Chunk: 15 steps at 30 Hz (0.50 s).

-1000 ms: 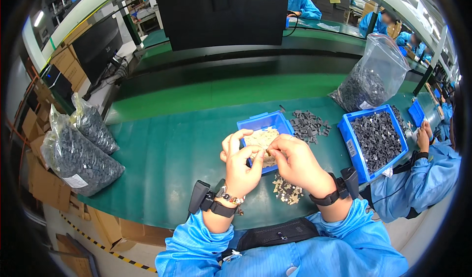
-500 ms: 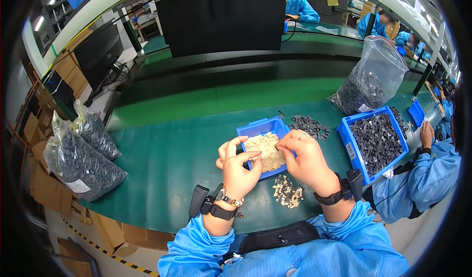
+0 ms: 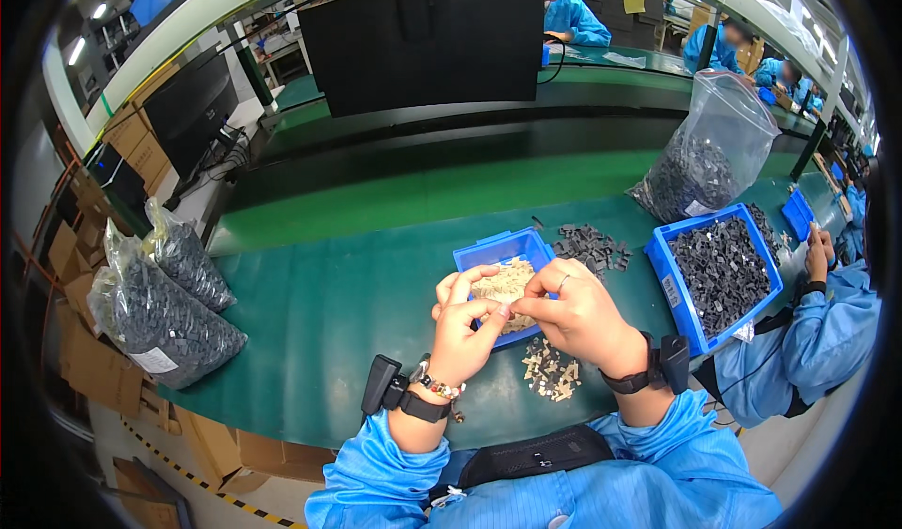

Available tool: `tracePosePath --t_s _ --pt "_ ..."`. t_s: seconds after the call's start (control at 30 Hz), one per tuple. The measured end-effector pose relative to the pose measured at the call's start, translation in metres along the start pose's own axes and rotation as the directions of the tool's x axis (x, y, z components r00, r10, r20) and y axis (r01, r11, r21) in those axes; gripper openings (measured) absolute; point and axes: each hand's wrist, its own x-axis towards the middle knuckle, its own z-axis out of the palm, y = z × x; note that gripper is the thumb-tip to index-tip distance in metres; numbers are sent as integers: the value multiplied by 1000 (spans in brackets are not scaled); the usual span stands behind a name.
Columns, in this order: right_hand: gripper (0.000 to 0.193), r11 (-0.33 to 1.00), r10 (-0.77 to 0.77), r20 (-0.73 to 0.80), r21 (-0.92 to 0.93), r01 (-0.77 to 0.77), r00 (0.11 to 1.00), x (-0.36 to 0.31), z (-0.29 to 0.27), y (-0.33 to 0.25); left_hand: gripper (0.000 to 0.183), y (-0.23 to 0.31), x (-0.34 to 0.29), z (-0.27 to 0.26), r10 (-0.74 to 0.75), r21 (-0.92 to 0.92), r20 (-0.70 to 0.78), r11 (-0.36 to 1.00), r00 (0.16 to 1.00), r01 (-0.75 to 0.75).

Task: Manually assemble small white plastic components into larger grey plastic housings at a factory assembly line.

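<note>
Well to the left of the small blue bin (image 3: 503,247), two clear bags of dark pieces sit on the green desk (image 3: 348,294): the larger bag (image 3: 178,336) in front, the smaller bag (image 3: 193,261) just behind it. Beyond the bin and a little to its left hangs a dark monitor (image 3: 423,50).

Your left hand (image 3: 460,332) is at the bin's near left side, its fingers curled toward the thumb, whose tip reaches over the bin. Inside the bin lie the beige pieces (image 3: 503,283), a loose heap partly hidden by your hands. Just in front of the bin, loose beige and dark scraps (image 3: 552,369) are scattered. Your right hand (image 3: 578,318) comes over the bin's near right side, thumb and forefinger drawn toward each other, their tips meeting those of your left hand; whether either hand is clamped on a piece, you cannot tell from this view.

Just right of the bin spreads a pile of dark pieces (image 3: 592,247). Farther right of it stand a zip bag (image 3: 695,172) of dark pieces and a larger blue crate (image 3: 685,322) full of them. Rightmost from the bin, a co-worker's hand (image 3: 819,250) is near a blue tray (image 3: 798,214).
</note>
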Motion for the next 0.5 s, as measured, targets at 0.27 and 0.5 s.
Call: tracePosePath --t_s 0.27,0.5 --pt "22 1000 -17 -28 -27 17 999 0 -2 2 12 -5 0 -1 -32 -121 65 992 997 40" --pt "23 1000 -29 -30 -3 29 999 0 -2 3 5 -7 2 -3 -14 -178 13 984 1000 16"
